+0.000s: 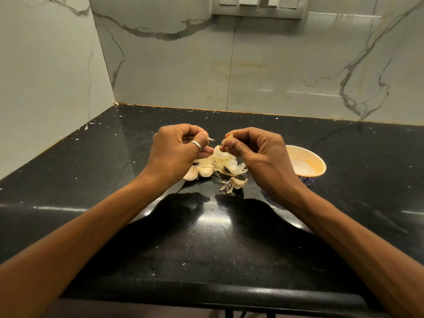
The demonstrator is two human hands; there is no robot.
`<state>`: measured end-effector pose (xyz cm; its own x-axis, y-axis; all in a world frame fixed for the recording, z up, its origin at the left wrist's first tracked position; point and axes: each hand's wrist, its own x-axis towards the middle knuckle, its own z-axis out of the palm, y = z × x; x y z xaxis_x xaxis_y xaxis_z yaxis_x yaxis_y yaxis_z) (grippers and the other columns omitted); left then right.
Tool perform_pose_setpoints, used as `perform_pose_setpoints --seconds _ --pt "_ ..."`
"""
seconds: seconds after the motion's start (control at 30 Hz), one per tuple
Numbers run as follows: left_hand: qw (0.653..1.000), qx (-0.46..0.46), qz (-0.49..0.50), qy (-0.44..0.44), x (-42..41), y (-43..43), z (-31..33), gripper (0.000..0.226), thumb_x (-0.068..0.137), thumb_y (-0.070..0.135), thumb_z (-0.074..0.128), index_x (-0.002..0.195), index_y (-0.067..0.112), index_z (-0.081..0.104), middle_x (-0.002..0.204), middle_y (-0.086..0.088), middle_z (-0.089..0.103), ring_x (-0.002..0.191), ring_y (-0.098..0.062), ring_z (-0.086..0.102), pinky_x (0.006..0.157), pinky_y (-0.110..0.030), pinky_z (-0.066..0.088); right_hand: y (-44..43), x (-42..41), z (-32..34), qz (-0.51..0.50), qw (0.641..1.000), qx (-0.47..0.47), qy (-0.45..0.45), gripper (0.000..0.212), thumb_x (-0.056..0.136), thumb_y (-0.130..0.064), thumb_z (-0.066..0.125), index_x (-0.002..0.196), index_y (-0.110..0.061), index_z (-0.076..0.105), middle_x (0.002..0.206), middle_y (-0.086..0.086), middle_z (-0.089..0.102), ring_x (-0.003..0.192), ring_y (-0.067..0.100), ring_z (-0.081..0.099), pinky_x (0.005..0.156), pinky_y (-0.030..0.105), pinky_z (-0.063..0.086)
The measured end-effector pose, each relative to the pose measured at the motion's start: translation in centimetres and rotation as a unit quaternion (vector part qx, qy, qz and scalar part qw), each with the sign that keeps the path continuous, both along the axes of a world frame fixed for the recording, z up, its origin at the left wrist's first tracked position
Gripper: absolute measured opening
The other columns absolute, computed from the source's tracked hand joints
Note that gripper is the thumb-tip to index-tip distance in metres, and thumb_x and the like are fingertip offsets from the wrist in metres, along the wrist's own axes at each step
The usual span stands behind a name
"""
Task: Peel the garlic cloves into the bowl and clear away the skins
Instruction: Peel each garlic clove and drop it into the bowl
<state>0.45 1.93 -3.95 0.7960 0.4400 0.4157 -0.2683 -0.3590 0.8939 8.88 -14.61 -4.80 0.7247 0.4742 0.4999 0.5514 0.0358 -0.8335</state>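
Head view: R hand (254, 154) pinches garlic clove (229, 139); L hand (177, 151) pinches skin strip (211, 139). Best: short tugs, clove steady, then drop clove into bowl (306, 161).

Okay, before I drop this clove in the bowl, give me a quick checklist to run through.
1. Grip: right hand holds the clove, ok.
2. Peel done: cannot tell, fingers cover most of the clove.
3. Torn skin strip clear: ok, left hand pinches it apart from the clove.
4. Target: bowl upright, just right of the right hand, ok.
5. No skins in bowl: ok where visible; the hand hides part.
6. Tidy counter: not ok, skin pile and whole cloves lie under the hands.
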Motion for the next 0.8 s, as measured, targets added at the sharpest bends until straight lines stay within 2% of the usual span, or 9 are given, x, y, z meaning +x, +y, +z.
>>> perform_pose_setpoints --seconds 0.07,0.13,0.27,0.37,0.53,0.8 --pt "1.0 0.006 0.014 -0.007 0.0 0.2 -0.04 0.004 0.095 0.008 0.066 0.094 0.01 0.07 0.08 -0.006 0.072 0.072 -0.014 0.075 0.065 -0.024 0.061 -0.13 -0.16 0.22 0.011 0.999 0.02 0.029 0.014 0.096 -0.002 0.065 0.108 0.003 0.071 0.097 0.015 0.076 0.09 0.02 0.076 0.084 0.027 0.059" --pt "0.999 0.037 0.029 -0.018 -0.05 0.31 -0.27 0.004 0.094 0.009 0.068 0.095 0.012 0.071 0.082 -0.004 0.074 0.073 -0.014 0.075 0.066 -0.029 0.063 -0.21 -0.36 0.44 0.028 0.997 0.041 0.066 0.016 0.096 0.0 0.064 0.109 0.006 0.07 0.1 0.019 0.075 0.093 0.023 0.076 0.085 0.027 0.06" --pt "0.984 0.155 0.054 -0.063 -0.2 0.18 -0.72 0.019 0.091 0.015 0.066 0.108 0.02 0.074 0.087 0.003 0.075 0.076 -0.013 0.074 0.066 -0.038 0.063 -0.24 -0.55 0.71 0.058 0.984 0.08 0.146 0.017 0.097 0.0 0.062 0.109 0.009 0.068 0.103 0.025 0.073 0.096 0.03 0.075 0.087 0.031 0.061" --pt "0.967 0.227 0.068 -0.095 -0.42 -0.25 -0.71 0.02 0.088 0.02 0.063 0.101 0.02 0.077 0.081 0.006 0.074 0.071 -0.012 0.07 0.063 -0.038 0.06 -0.24 -0.47 0.66 0.07 0.98 0.079 0.171 0.018 0.098 -0.004 0.061 0.109 0.009 0.069 0.102 0.026 0.073 0.094 0.029 0.075 0.085 0.029 0.06" --pt "0.94 0.311 0.068 -0.123 -0.47 -0.56 -0.71 0.015 0.089 0.027 0.072 0.098 0.018 0.078 0.084 0.003 0.072 0.073 -0.01 0.066 0.067 -0.032 0.055 -0.2 -0.35 0.6 0.079 0.976 0.076 0.188 0.016 0.098 -0.005 0.062 0.105 0.006 0.071 0.099 0.021 0.074 0.089 0.022 0.074 0.082 0.026 0.059" --pt "0.927 0.343 0.078 -0.127 -0.26 -0.35 -0.89 0.014 0.091 0.026 0.07 0.097 0.015 0.078 0.083 0.002 0.073 0.071 -0.01 0.065 0.065 -0.033 0.055 -0.06 -0.58 0.52 0.082 0.977 0.066 0.185 0.017 0.096 -0.006 0.065 0.107 0.006 0.071 0.098 0.018 0.076 0.088 0.021 0.075 0.08 0.025 0.06"
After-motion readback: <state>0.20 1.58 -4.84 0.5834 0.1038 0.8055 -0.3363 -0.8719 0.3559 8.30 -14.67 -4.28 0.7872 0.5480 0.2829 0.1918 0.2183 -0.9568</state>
